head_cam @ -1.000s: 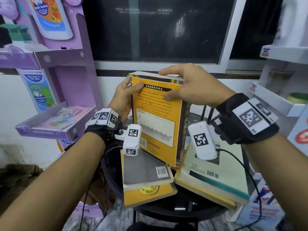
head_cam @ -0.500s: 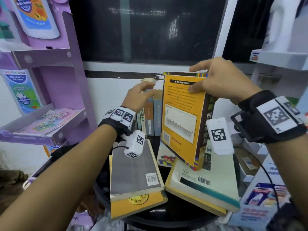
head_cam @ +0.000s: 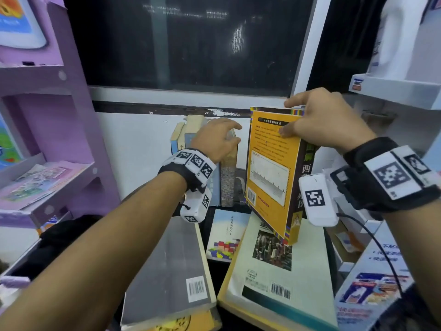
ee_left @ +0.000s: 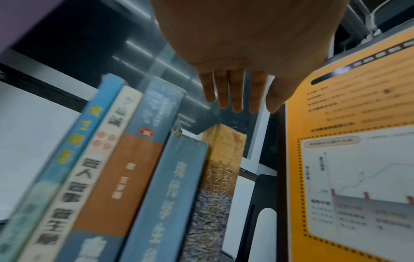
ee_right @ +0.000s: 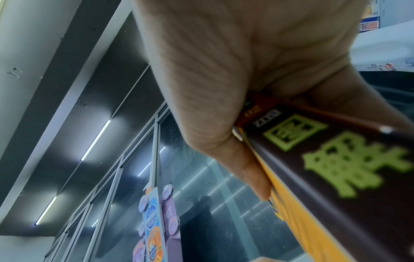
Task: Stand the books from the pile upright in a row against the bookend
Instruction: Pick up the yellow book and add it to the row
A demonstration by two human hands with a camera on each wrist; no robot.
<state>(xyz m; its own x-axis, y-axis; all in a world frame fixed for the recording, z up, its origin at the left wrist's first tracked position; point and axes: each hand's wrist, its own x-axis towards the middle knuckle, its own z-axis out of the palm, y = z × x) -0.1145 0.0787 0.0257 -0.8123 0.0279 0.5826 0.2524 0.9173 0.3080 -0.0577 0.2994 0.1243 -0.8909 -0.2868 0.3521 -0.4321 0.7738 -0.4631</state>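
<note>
The right hand (head_cam: pixel 319 125) holds the orange book (head_cam: pixel 272 173) by its top edge, thumb on the back cover and fingers behind; the book is upright, slightly tilted, above the pale green book (head_cam: pixel 284 271) that lies flat on the counter. The left hand (head_cam: pixel 214 142) is over the tops of the standing books (head_cam: pixel 224 177) at the far edge, fingers straight and holding nothing. The black bookend (ee_left: pixel 257 203) stands just beside the row's right end.
</note>
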